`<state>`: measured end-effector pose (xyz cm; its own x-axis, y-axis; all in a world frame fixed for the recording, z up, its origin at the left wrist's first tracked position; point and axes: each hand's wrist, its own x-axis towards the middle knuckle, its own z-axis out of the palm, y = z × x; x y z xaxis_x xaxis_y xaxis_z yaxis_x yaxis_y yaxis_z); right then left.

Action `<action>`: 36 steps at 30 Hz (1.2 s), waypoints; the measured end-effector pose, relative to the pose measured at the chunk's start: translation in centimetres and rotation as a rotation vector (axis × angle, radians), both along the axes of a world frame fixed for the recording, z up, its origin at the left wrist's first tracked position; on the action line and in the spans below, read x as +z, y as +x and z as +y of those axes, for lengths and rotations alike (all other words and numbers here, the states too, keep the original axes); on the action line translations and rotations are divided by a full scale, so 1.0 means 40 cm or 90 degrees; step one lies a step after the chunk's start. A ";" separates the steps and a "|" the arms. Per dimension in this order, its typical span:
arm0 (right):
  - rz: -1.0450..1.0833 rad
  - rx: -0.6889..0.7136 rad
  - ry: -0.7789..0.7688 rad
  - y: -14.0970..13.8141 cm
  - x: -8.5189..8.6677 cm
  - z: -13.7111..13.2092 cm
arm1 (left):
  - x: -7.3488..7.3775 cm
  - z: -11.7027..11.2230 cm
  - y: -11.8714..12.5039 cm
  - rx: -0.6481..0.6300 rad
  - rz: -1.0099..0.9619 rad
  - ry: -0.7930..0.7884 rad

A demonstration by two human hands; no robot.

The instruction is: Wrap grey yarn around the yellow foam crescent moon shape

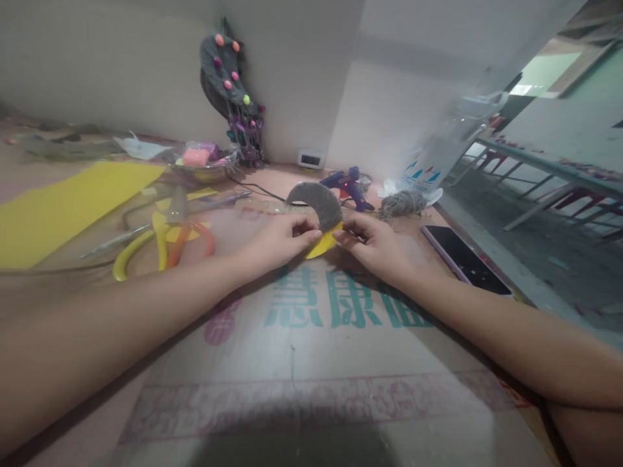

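Observation:
A crescent (318, 202) stands partly wrapped in grey yarn, with bare yellow card at its lower end. My left hand (287, 240) pinches that yellow end from the left, thumb against index finger. On the other side, my right hand (372, 243) has its fingers closed at the crescent's right edge, its thumb tip over the yellow part. Whether a strand of yarn also lies in the right fingers is too small to make out. Just beyond the crescent lies a blue glue gun (348, 185). A ball of grey yarn (403, 204) sits behind my right hand.
Scissors with yellow and orange handles (182, 243) and a yellow sheet (73, 207) lie left. A bowl of clay packs (202, 165) and a decorated grey crescent (224, 78) stand behind. To the right are a phone (464, 259), a clear plastic jug (438, 149) and the table edge.

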<state>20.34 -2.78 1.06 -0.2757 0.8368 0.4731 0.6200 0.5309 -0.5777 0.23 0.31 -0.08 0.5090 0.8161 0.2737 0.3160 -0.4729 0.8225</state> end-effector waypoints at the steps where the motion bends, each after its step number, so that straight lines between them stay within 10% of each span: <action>1: -0.003 0.000 0.014 0.000 -0.001 0.000 | 0.001 -0.001 0.000 0.000 -0.003 0.011; 12: -0.038 0.039 0.073 0.003 -0.008 -0.004 | 0.008 -0.005 -0.001 -0.013 0.000 0.059; 19: -0.058 0.064 0.049 0.012 -0.028 -0.003 | 0.008 -0.003 -0.005 -0.170 -0.077 -0.028; 26: -0.061 0.064 0.076 0.013 -0.024 -0.002 | -0.003 -0.003 -0.009 0.007 -0.100 -0.159; 36: -0.009 -0.002 0.051 0.000 -0.021 0.009 | 0.006 -0.005 -0.005 -0.063 -0.109 -0.098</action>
